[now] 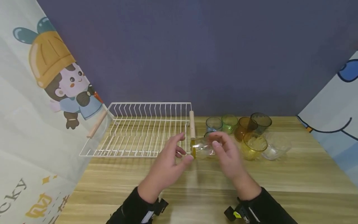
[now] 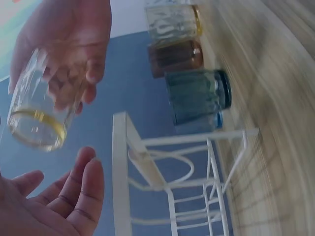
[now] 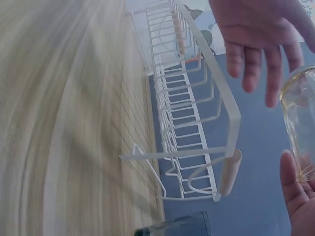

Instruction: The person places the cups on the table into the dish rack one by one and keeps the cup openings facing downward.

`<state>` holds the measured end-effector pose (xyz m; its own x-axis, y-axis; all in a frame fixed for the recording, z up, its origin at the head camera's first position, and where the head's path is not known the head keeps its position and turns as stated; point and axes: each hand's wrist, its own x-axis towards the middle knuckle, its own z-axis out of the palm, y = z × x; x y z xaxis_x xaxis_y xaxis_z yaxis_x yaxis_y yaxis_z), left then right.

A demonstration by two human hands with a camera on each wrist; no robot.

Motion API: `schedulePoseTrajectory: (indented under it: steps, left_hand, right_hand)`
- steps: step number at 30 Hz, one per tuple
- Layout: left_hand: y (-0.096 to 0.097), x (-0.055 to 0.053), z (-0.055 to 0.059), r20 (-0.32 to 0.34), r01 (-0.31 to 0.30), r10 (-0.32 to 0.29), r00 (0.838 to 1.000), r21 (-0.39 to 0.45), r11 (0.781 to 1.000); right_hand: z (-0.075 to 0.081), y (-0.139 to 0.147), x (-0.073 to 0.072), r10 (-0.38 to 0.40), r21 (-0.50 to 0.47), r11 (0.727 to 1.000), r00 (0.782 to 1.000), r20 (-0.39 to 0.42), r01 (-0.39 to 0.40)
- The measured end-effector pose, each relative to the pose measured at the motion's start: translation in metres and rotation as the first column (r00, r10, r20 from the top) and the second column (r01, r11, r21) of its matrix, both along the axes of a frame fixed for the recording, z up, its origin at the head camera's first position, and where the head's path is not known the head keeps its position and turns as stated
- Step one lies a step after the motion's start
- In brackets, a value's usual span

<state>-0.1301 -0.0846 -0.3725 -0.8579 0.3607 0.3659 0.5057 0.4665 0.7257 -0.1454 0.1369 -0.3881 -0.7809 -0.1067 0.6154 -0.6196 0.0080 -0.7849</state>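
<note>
Over table point(image 1: 195, 183): sideways clear glass point(image 2: 43, 101), yellow-ringed end.

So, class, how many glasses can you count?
8: a held glass in the right hand; on the table, a teal one partly hidden behind it; blue, green, brown and grey ones in back; yellow and clear ones in front, right. More may be hidden.

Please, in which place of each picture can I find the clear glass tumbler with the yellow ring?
Head: the clear glass tumbler with the yellow ring is just right of and below centre, sideways in the right hand.
Left wrist: at the left, near mid-height.
Right wrist: at the right edge, near mid-height, partly cut off.
Shared landmark: the white wire rack with wooden handles.
</note>
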Motion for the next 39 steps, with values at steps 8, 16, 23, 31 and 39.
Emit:
schedulePoseTrajectory:
  steps: [8,16,23,31,39]
  left_hand:
    - [0.008,-0.002,0.001,-0.029,0.018,-0.016,0.999,0.075,0.997]
    - [0.015,-0.004,0.000,-0.053,0.012,-0.007,0.999,0.097,0.995]
    - [0.018,-0.003,0.000,-0.014,0.023,-0.022,1.000,0.096,0.995]
    - [0.020,-0.001,0.001,0.028,0.028,-0.033,0.999,0.147,0.989]
    - [0.018,-0.002,-0.004,0.014,0.029,-0.032,0.999,0.165,0.986]
  right_hand:
    - [-0.003,-0.019,0.000,-0.003,0.006,1.000,1.000,-0.027,0.003]
    - [-0.003,-0.028,0.001,-0.043,-0.005,0.999,0.998,-0.038,0.043]
    - [-0.004,-0.032,0.004,-0.052,-0.020,0.998,0.998,-0.036,0.052]
    - [-0.005,-0.038,0.004,-0.049,-0.013,0.999,0.998,-0.040,0.049]
    - [-0.007,-0.044,0.003,-0.055,-0.028,0.998,0.997,-0.053,0.054]
